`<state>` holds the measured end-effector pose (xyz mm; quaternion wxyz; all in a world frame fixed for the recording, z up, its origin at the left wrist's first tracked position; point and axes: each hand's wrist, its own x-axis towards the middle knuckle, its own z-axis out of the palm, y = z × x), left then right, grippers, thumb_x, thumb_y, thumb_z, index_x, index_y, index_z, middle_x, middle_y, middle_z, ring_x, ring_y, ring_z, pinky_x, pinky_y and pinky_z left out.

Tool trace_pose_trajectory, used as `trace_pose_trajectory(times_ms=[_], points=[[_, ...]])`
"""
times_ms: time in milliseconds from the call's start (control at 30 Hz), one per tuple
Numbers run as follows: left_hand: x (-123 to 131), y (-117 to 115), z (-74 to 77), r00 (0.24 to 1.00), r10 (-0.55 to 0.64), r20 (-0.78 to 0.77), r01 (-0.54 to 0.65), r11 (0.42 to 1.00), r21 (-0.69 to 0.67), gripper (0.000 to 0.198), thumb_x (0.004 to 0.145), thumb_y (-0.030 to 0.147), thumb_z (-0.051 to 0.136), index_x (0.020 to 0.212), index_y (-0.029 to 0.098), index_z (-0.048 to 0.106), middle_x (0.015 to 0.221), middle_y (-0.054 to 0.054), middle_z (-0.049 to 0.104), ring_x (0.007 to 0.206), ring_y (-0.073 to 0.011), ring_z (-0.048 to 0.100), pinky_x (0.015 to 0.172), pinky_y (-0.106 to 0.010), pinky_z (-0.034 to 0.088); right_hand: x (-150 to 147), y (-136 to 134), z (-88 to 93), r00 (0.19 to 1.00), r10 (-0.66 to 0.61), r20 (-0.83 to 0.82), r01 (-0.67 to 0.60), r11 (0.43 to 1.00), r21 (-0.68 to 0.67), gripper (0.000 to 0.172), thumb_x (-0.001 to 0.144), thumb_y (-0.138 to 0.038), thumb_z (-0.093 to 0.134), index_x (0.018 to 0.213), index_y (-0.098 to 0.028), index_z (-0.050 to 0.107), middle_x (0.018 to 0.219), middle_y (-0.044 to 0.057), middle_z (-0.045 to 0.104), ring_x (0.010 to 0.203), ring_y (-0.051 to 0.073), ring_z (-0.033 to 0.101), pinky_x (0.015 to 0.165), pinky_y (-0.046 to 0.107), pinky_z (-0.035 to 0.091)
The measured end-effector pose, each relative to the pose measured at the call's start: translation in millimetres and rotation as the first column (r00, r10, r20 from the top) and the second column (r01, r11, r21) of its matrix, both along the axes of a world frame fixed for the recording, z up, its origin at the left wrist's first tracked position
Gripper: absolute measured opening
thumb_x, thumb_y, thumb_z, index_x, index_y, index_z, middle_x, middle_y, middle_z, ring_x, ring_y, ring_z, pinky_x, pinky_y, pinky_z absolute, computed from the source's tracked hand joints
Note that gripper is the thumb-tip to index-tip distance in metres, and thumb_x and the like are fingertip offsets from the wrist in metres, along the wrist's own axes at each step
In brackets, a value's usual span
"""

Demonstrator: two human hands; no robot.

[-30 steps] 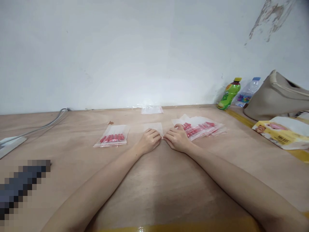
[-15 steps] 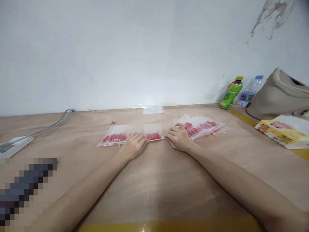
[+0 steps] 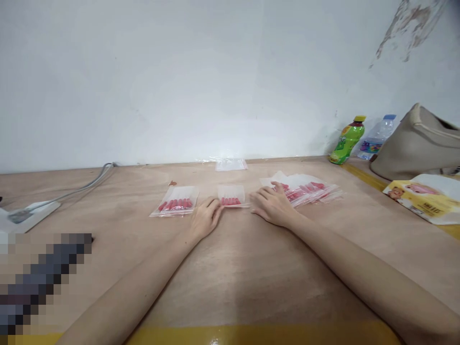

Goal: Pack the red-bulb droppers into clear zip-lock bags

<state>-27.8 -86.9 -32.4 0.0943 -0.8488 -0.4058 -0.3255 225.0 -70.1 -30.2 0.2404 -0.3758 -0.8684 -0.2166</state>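
A small clear zip bag [image 3: 231,190] lies flat between my hands, with a row of red oblong pieces [image 3: 231,201] inside. My left hand [image 3: 207,216] pinches the bag's near left corner. To the right, my right hand [image 3: 271,205] is off the bag's edge, its fingers loosely spread and holding nothing. Left of my left hand lies another clear bag of red pieces [image 3: 175,203], apparently on top of others. A fanned pile of filled bags [image 3: 312,190] sits just beyond my right hand, which hides part of it.
Flat clear bags [image 3: 232,165] lie by the wall. At the right stand a green bottle [image 3: 347,141], a clear bottle [image 3: 376,139] and a beige bag [image 3: 413,141], with a yellow-and-white packet [image 3: 424,199] in front. A grey cable [image 3: 79,191] runs along the left.
My right hand has let go of the bag's right corner and moved slightly right, its fingers spreading. My left hand stays at the left corner. The view has shifted a little.
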Motion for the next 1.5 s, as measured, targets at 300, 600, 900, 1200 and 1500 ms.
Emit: trace_pose_trajectory(times_ms=[300,600,900,1200,1500], points=[[-18.0,6.0,16.2,0.958,0.028,0.287,0.01,0.992,-0.129,0.012,0.091,0.027,0.033,0.089,0.018,0.041,0.107,-0.009,0.058,0.086,-0.0156,0.06,0.067,-0.027,0.048,3.2,-12.1,1.1,0.922,-0.384,0.061,0.384,0.923,-0.004,0.051,0.08,-0.054,0.041,0.086,-0.01,0.065,0.086,0.019,0.064,0.086,0.031,0.053,0.092,0.058,0.016],[-93.7,1.4,22.0,1.0,0.02,0.0,-0.02,0.966,-0.26,0.018,0.09,0.032,0.032,0.086,0.019,0.044,0.114,-0.008,0.054,0.099,-0.0203,0.054,0.083,-0.035,0.042,-22.7,-15.0,-9.4,0.977,-0.168,-0.132,0.137,0.966,-0.22,0.036,0.083,-0.042,0.044,0.106,-0.018,0.057,0.11,0.011,0.057,0.1,0.025,0.046,0.085,0.04,0.032],[-113.4,-1.3,13.8,0.977,0.053,-0.205,-0.09,0.98,-0.179,0.02,0.089,0.029,0.028,0.078,0.02,0.042,0.114,-0.009,0.056,0.104,-0.0222,0.051,0.085,-0.037,0.039,-93.4,-11.2,-6.0,0.99,-0.012,-0.141,-0.031,0.955,-0.296,0.035,0.083,-0.042,0.042,0.107,-0.021,0.056,0.113,0.008,0.054,0.104,0.023,0.042,0.089,0.041,0.025],[-106.7,-13.9,14.6,0.956,0.222,-0.19,-0.185,0.963,0.194,0.031,0.072,0.035,0.053,0.097,0.017,0.051,0.12,-0.012,0.052,0.102,-0.032,0.049,0.086,-0.049,0.036,-58.6,-12.5,-5.4,0.973,-0.051,-0.226,0.0,0.975,-0.222,0.047,0.075,-0.047,0.051,0.115,-0.021,0.052,0.114,0.009,0.054,0.104,0.024,0.045,0.091,0.041,0.022],[-3.8,2.5,-5.0,0.991,-0.137,0.002,0.137,0.989,-0.064,0.031,0.081,0.022,0.047,0.112,0.018,0.054,0.123,-0.009,0.05,0.11,-0.0222,0.049,0.092,-0.038,0.043,-24.0,-6.1,-11.9,0.953,-0.155,-0.26,0.097,0.97,-0.225,0.024,0.08,-0.029,0.048,0.099,-0.022,0.06,0.088,0.005,0.065,0.088,0.019,0.054,0.086,0.037,0.022]])
